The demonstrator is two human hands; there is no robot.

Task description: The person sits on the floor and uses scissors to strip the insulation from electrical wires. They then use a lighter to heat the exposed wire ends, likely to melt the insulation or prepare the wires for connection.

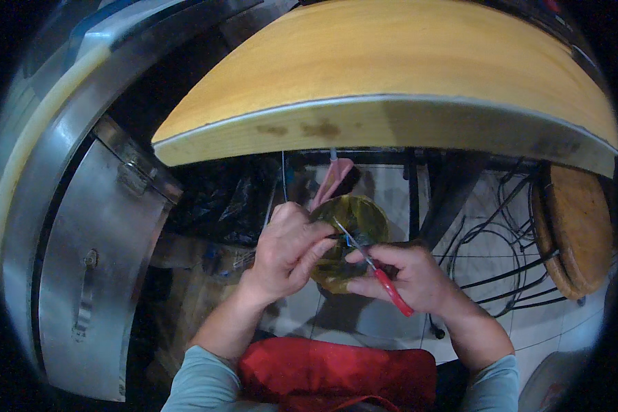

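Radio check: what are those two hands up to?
Right hand: gripping red-handled tool. Left hand: curled near its tip, grip unclear. Below both: yellowish plastic bag. Tabletop edge ahead.

Quick count from me: one table [391, 58], and below its near edge, one left hand [289, 250], one right hand [415, 271], one red-handled tool [394, 293], one yellowish see-through bag [367, 207] and one pink thing [333, 180]. Two blue sleeves [202, 381]. Under the right corner, at least one brown stool seat [580, 230].
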